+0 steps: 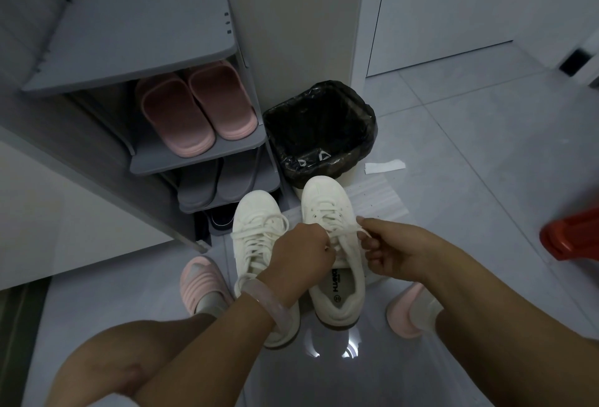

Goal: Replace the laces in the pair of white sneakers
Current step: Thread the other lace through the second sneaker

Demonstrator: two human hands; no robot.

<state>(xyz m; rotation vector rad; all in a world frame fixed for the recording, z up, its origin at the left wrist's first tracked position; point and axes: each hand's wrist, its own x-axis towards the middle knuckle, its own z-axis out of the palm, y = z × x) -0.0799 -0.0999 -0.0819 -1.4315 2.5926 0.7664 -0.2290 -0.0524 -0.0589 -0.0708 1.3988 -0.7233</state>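
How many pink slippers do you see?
4: two pink slippers side by side on the grey shoe rack, at and; one on each foot, at and.

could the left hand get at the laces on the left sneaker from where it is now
Probably yes. The left hand pinches the lace of the right sneaker, right beside the left sneaker; its laces lie uncovered, though the hand must let go first.

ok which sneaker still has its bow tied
The left sneaker: its laces sit in a tied bow, untouched. On the right sneaker the left hand and right hand are pinching the lace, pulled out between them.
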